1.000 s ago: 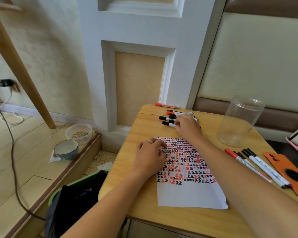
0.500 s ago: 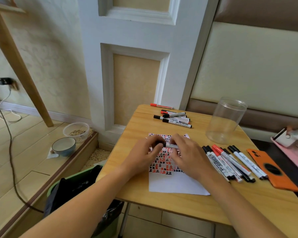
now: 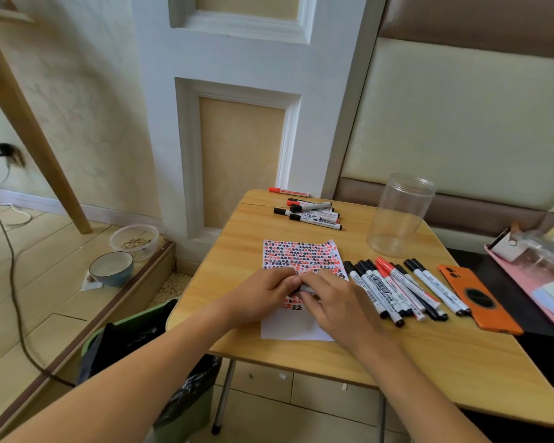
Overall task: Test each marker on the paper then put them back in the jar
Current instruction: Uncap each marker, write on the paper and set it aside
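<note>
Head view | we pinched one marker (image 3: 306,288) between left hand (image 3: 263,294) and right hand (image 3: 330,302) over the paper (image 3: 301,254) at mid-table, apparently to uncap it | jar (image 3: 400,215) stood empty near the far right corner.

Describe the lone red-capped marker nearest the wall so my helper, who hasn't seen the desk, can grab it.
Start at the wooden table and go to its far edge by the white pillar. Beyond the far cluster of markers one marker lies alone: the red-capped marker. It is the farthest pen, apart from the others.
</note>
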